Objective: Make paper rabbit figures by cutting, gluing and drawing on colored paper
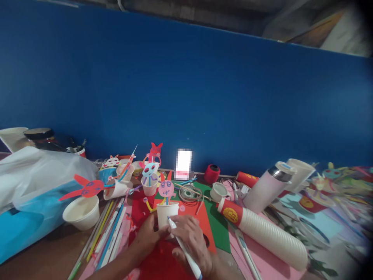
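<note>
A white paper cup (164, 214) stands upright in front of me, with my left hand (151, 229) wrapped around its lower left side. From its top rises a pink paper face (166, 189) with pointed orange ears and drawn features, and a yellow arm sticks out to the left. My right hand (192, 237) is closed on a white marker pen (186, 251). The pen's blue tip is at the cup's right front, but whether it touches is hard to tell. My right fingertips lie close to the cup's side. Beneath are red paper sheets (163, 260).
A stack of paper cups (271, 233) lies on the right near a tilted thermos (266, 186). Several markers (112, 233) and a paper bowl (81, 214) are on the left. Other paper-face cups (149, 182), a tape roll (189, 193) and a lit phone (183, 163) stand behind.
</note>
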`<state>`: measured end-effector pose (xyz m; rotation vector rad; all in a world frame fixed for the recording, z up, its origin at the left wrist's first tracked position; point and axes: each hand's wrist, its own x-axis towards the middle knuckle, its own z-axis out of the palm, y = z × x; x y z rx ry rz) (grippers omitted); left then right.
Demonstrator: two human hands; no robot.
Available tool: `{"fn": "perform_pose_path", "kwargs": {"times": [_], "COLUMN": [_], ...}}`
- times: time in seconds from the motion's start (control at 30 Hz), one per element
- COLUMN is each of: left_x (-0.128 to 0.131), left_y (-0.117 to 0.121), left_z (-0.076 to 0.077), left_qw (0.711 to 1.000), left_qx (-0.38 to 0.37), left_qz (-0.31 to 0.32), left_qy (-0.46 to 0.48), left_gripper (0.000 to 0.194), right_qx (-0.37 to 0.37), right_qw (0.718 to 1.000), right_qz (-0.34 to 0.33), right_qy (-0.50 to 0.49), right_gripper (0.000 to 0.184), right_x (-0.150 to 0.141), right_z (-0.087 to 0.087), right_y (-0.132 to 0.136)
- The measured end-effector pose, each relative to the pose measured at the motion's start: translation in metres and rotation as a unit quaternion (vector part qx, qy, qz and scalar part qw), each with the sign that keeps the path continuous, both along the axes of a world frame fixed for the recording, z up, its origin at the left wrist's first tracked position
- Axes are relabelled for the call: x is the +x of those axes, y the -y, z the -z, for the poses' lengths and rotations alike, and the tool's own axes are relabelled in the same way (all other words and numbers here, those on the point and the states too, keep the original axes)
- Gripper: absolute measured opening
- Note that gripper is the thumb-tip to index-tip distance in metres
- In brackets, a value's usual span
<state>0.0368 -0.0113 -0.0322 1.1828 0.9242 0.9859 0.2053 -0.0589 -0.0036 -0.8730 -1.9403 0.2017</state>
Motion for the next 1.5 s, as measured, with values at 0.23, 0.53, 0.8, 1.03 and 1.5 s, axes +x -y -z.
{"fn": "perform_pose_path", "kwargs": {"times": [0.23,0.53,0.8,1.03,1.5], "left_x": [-0.001,-0.003,-0.003,-0.003,0.003], "left_y": [-0.001,-0.001,0.003,0.001,0.002], "left_z": [0.000,0.005,-0.008,-0.006,-0.010], "left_qw": [1.000,1.000,0.999,0.999,0.998], "left_qx": [-0.002,0.007,-0.019,-0.023,0.013], "left_qz": [-0.001,0.007,0.020,0.020,0.055], "left_qy": [-0.011,-0.026,-0.039,-0.041,-0.020], "left_gripper": [0.053,0.055,0.057,0.060,0.040], "right_qx": [0.047,0.102,0.122,0.110,0.010], "right_qw": [0.992,0.984,0.981,0.984,1.000], "right_qz": [-0.037,-0.030,-0.015,-0.008,0.006], "right_qy": [0.112,0.142,0.148,0.141,-0.006], "right_gripper": [0.054,0.048,0.047,0.049,0.044], "right_x": [0.003,0.002,0.000,0.002,0.002], "right_z": [0.003,0.004,0.005,0.002,0.010], "right_y": [-0.007,-0.006,-0.006,-0.004,-0.002]}}
